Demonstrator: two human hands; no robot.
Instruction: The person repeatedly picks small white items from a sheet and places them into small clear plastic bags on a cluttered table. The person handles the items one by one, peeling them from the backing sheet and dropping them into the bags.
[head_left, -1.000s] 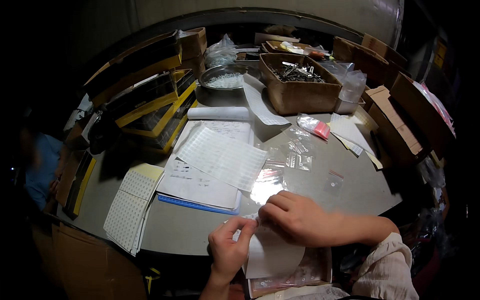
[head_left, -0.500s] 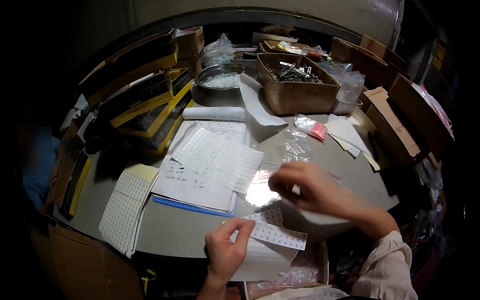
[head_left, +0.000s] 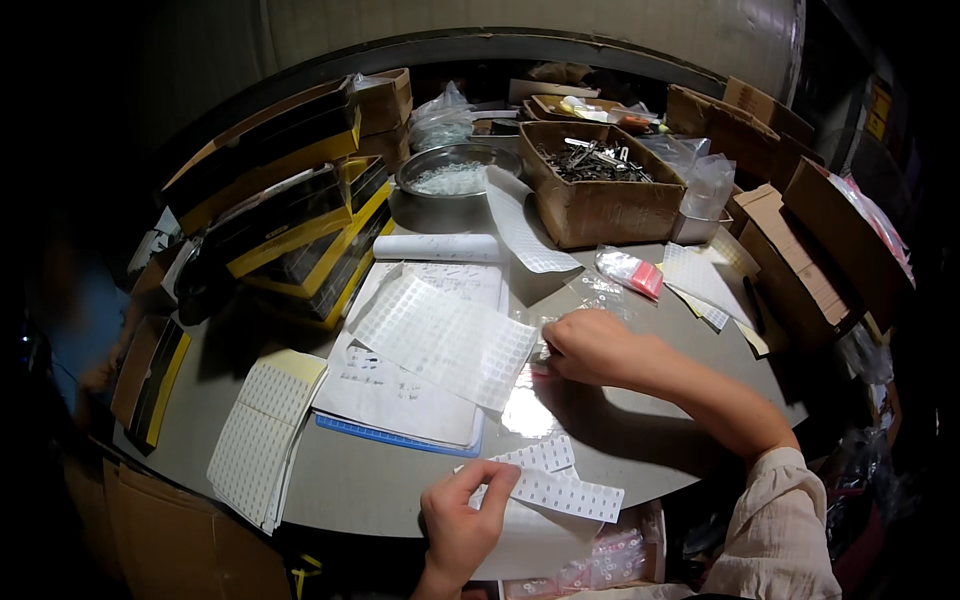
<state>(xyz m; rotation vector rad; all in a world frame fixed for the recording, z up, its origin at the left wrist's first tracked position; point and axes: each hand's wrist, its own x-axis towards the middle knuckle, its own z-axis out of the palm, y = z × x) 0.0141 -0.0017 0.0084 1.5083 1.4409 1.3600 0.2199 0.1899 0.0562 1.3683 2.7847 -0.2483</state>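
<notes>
My left hand [head_left: 465, 515] pinches a strip of white number stickers [head_left: 578, 494] between thumb and fingers, at the table's near edge. A second strip and a pale backing sheet [head_left: 540, 538] lie against it. My right hand [head_left: 600, 346] is closed, fingertips pressed down at a flat clear plastic bag [head_left: 528, 413] that shines under the light. Whatever those fingertips hold is hidden. Just left of this hand a translucent sheet of round stickers [head_left: 450, 335] overlaps an open notepad [head_left: 345, 408]. Behind the right hand lies a small clear bag with a red part [head_left: 640, 279].
A cardboard box of dark metal pieces [head_left: 600, 205] and a metal bowl of small clear pieces [head_left: 450, 180] stand at the back. Black-and-yellow boxes [head_left: 300, 265] are stacked left, near sticker sheets [head_left: 262, 425]. A carton of bagged pieces [head_left: 625, 560] sits below the near edge.
My right hand has come down from above the table and moved slightly away from me, onto the clear bag. My left hand keeps its pinch on the sticker strip. The view has shifted slightly.
</notes>
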